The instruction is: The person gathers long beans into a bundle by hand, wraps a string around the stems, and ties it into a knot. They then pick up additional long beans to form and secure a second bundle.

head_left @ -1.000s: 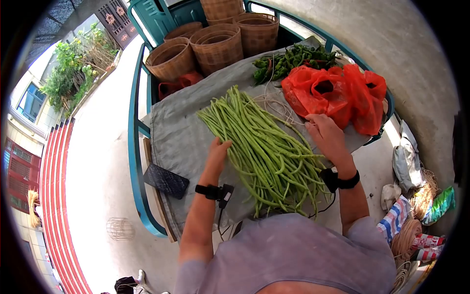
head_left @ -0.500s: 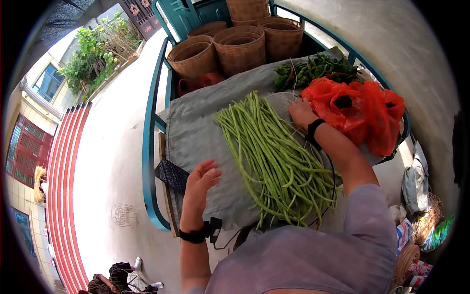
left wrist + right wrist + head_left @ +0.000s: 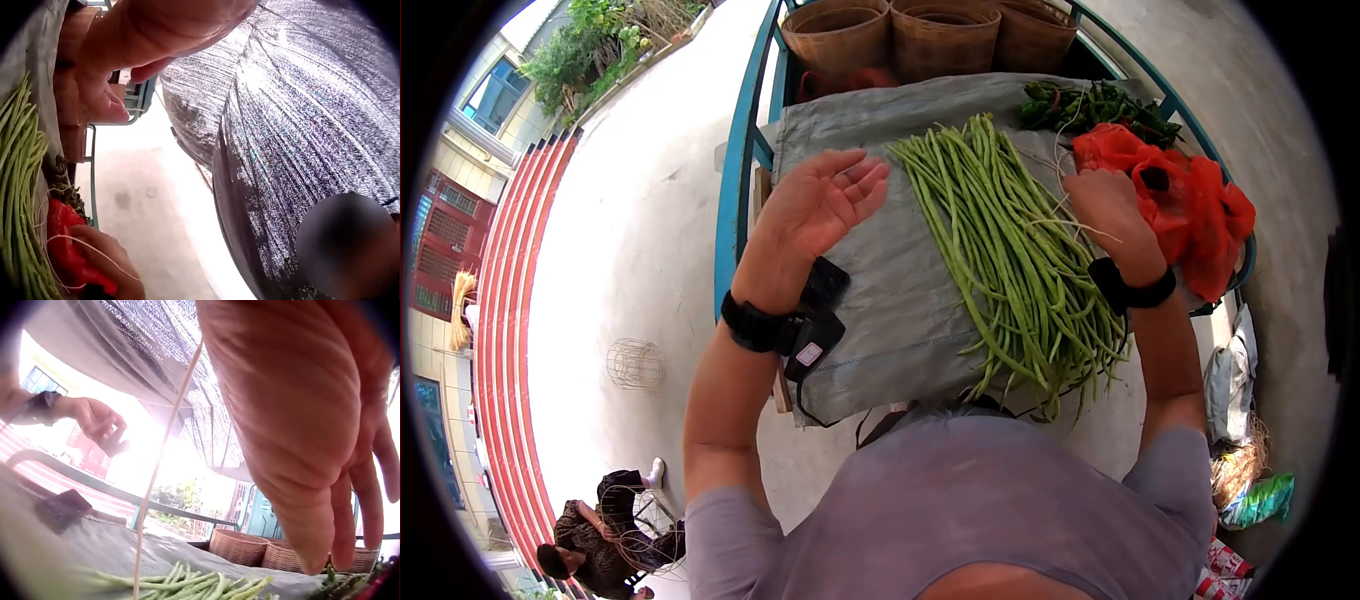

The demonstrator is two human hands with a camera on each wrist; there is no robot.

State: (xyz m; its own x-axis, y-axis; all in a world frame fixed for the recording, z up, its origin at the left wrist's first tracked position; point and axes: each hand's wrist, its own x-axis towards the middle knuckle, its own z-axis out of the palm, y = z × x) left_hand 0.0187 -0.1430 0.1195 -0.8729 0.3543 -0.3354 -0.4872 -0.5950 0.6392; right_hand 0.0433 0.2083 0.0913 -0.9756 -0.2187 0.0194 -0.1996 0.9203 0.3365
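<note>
Long green beans [image 3: 1000, 250] lie in a loose bundle on a grey cloth [image 3: 870, 350] over the cart bed. My left hand [image 3: 825, 200] is raised left of the beans, palm turned up, fingers relaxed, holding nothing. At the right side of the bundle, my right hand [image 3: 1112, 208] has curled fingers and pinches a thin pale string [image 3: 1055, 150]. In the left wrist view the string [image 3: 90, 245] loops across that hand, and in the right wrist view a strand [image 3: 164, 456] slants down in front of the beans [image 3: 194, 587]. Its fingertips are partly hidden in the head view.
Red plastic bags [image 3: 1160, 185] lie right beside my right hand, with green peppers [image 3: 1090, 105] behind. Woven baskets [image 3: 945, 38] stand at the cart's back, inside blue-green rails [image 3: 745, 150]. A dark flat object [image 3: 62, 509] lies by the left edge. A person [image 3: 590, 545] sits lower left.
My left hand left the beans and rose forward, opening. The right hand reached to the string behind the beans, then drew back toward me with it. The head view has shifted.
</note>
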